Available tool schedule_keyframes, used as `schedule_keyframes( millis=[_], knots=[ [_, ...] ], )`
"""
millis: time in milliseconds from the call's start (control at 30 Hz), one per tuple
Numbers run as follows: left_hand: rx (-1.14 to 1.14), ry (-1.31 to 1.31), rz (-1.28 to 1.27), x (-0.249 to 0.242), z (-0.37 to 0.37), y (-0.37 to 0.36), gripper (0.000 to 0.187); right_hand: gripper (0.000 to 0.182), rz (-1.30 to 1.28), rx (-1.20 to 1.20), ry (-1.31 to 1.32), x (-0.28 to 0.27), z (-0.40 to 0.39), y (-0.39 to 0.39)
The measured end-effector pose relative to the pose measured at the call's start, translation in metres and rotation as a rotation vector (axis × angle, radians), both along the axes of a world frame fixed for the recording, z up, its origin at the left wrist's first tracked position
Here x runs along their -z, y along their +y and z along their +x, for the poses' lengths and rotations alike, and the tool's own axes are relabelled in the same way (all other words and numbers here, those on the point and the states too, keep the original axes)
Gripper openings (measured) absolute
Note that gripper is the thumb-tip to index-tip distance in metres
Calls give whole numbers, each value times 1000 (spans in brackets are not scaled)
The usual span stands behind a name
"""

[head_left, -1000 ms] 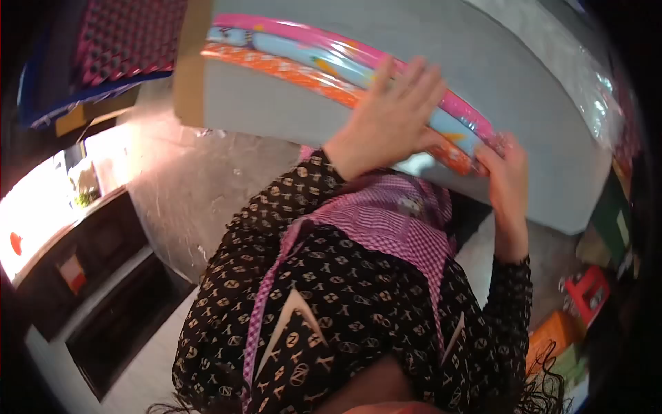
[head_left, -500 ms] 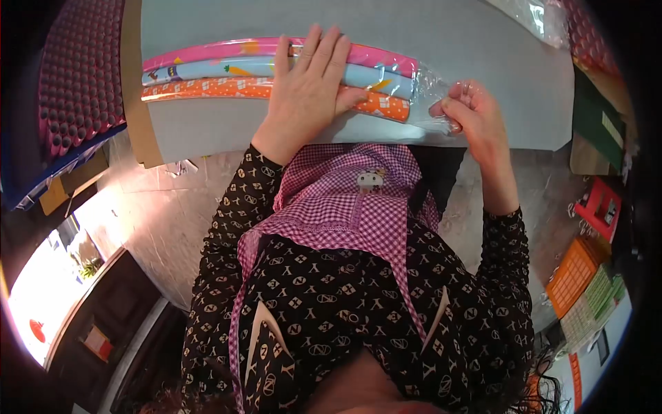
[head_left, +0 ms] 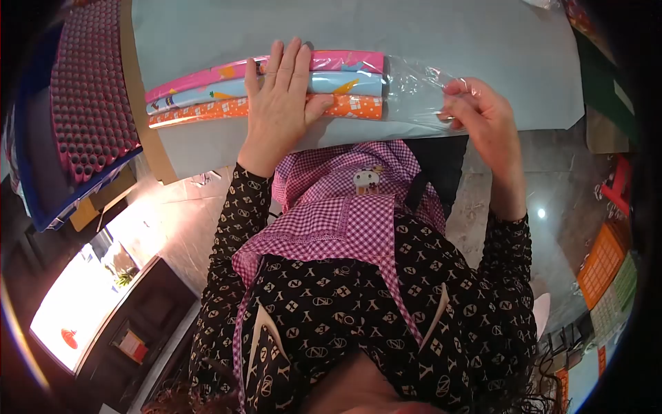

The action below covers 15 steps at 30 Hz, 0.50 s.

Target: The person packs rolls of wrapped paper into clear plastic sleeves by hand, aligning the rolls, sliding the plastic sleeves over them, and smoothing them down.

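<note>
Three rolls of patterned wrapping paper lie side by side in a clear plastic sleeve (head_left: 414, 90): a pink roll (head_left: 347, 61), a light blue roll (head_left: 327, 83) with carrot prints, and an orange roll (head_left: 357, 107) with white prints. Across their middle rests my left hand (head_left: 277, 107), flat, fingers stretched out, pressing on the plastic. My right hand (head_left: 486, 117) pinches the loose end of the sleeve, to the right of the roll ends. Between that hand and the rolls, the film is stretched out.
A grey sheet (head_left: 483, 41) covers the worktop, with a brown cardboard edge (head_left: 146, 131) at left. Many pink tubes (head_left: 93, 90) stand packed in a blue crate (head_left: 45, 159) beyond it. Orange and green baskets (head_left: 607, 265) stand at lower right.
The rolls and my left hand have shifted a little left in view. More empty film now stretches between the roll ends and my right hand, which keeps its pinch.
</note>
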<state>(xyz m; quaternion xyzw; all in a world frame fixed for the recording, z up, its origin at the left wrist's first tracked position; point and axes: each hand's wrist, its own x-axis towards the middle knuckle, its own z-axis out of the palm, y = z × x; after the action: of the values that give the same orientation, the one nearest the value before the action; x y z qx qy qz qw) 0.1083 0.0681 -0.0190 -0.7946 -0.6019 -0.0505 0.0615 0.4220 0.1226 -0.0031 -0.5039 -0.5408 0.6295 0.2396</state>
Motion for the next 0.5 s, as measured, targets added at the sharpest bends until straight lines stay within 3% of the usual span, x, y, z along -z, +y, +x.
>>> schedule_keyframes(
  millis=[133, 200, 233, 300, 367, 433, 467, 500],
  knots=[
    [-11, -8, -32, -1, 0, -1, 78, 20, 64, 34, -52, -5, 15, 3],
    [-17, -10, -44, -2, 1, 0, 78, 19, 386, 324, -97, -8, 13, 0],
    [-18, -7, -50, -2, 0, 0, 77, 19, 386, 325, -92, -10, 8, 0],
    [-19, 2, -55, -2, 0, -1, 77, 18, 825, 398, -105, -19, -5, -1],
    [-14, -3, -50, -2, 0, -1, 76, 29, 809, 336, -122, -28, -23, -8],
    [-14, 9, -45, -1, -1, 0, 76, 48, 1102, -181, -330, -35, -44, -5],
    [-15, 15, -47, -2, -2, 0, 76, 48, 1110, -186, -323, -33, -51, -6],
    [-28, 19, -38, -2, -2, -1, 76, 59, 1070, -278, -344, -26, -60, -8]
  ],
)
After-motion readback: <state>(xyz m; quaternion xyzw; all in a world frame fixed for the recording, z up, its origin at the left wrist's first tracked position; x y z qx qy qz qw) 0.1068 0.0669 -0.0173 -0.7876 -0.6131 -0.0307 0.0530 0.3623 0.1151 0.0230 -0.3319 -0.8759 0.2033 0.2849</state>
